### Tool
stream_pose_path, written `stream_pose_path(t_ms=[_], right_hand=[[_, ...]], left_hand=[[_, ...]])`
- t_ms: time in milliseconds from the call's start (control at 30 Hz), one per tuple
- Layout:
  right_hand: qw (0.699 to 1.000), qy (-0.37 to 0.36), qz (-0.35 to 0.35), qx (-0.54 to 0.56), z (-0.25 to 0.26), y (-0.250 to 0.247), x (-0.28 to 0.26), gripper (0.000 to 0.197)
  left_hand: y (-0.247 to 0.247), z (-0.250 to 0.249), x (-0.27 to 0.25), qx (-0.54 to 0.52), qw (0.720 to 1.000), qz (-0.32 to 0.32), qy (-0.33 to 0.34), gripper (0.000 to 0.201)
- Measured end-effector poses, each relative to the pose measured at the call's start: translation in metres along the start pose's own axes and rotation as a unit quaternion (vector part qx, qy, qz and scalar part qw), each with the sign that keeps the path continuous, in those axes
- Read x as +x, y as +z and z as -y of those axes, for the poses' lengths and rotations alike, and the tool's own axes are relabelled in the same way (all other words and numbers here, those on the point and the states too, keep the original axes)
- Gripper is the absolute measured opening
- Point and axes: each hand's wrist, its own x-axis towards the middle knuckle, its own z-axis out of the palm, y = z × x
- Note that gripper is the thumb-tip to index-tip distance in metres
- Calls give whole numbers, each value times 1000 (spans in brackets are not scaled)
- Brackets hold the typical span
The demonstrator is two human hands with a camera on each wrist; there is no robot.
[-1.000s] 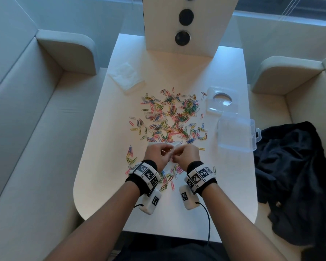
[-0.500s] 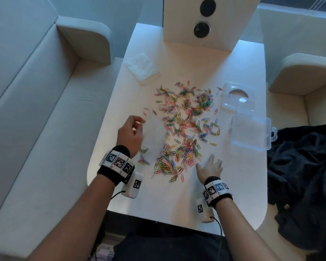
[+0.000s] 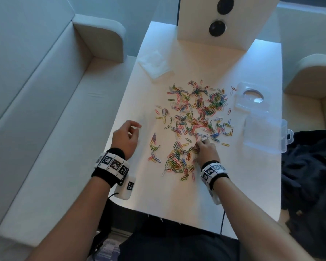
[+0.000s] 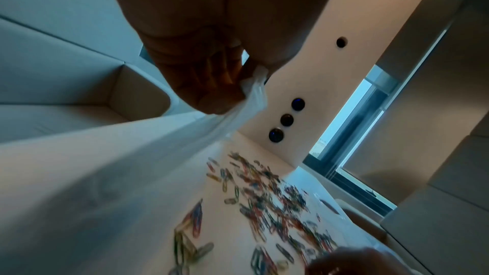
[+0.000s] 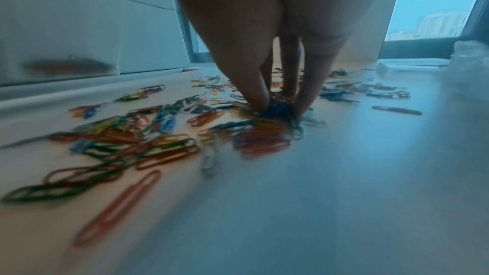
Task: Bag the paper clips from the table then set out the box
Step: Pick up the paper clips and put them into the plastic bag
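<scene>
A: White table point(image 3: 177, 194) between pale benches; coloured paper clips point(image 3: 196, 113) scattered mid-table, clear box point(image 3: 263, 134) at its right edge.

B: Left wrist view alone shows the clear bag point(image 4: 248, 99), pinched in the left hand point(image 3: 125, 137), raised at the table's left.

A: Right hand point(image 3: 205, 149) down, fingertips point(image 5: 260, 101) closing on a clump of clips.

Bare table point(image 3: 177, 194) along the lower centre of the frame, paper clips point(image 3: 194, 117) strewn across the middle, clear box point(image 3: 264, 135) and lid point(image 3: 251, 96) crowding the right edge, white post point(image 3: 220, 21) blocking the top.
</scene>
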Motion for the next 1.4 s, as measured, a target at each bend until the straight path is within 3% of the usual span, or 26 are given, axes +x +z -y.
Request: stream_pose_path(t_ms=[100,167,233,267,333,400,433,533,667,733,800,900,1000,1100,1300,1400], right_hand=[[995,9,-32,94,-19,-14,7,30],[978,69,-36,193,-22,-21,6,21],[937,161,-52,305,-34,-30,3,25],[902,197,-51,380,-37,-33,0,27],[793,227,-26,565,-33,-36,-8,29],[675,218,3,705,-20,-39,-19,22],[635,207,19,744,-14,-41,-24,20],[557,177,80,807,6,-49,-37,24],[525,146,136,827,43,-52,-45,19],[530,134,151,824,59,-50,-43,21],[566,140,144,800,70,-47,-39,24],[688,161,127,696,76,-43,-32,17],[799,158,138,564,77,-38,-24,24],[880,130,136,436,80,-42,-18,37],[947,72,42,309,92,-52,-17,22],[969,-1,87,231,102,-56,-19,25]], left_hand=[[22,3,-5,12,999,37,-8,14],[30,5,-7,15,998,55,-13,14],[46,1,-8,13,996,90,-10,13],[50,-1,-8,22,995,98,-8,13],[56,-1,-7,31,994,105,-13,13],[60,0,-6,41,993,113,-19,13],[62,0,-6,45,991,121,-21,13],[69,-3,-7,47,989,135,-26,12],[77,-7,-11,32,988,150,-28,11],[79,-9,-13,22,988,153,-30,10],[80,-10,-16,8,988,149,-33,9],[80,-12,-20,-14,988,148,-41,13],[80,-12,-22,-8,988,152,-22,14],[79,-14,-24,-1,987,162,-4,15],[74,-17,-24,-35,986,160,-15,17],[69,-14,-22,-29,987,155,-12,15]])
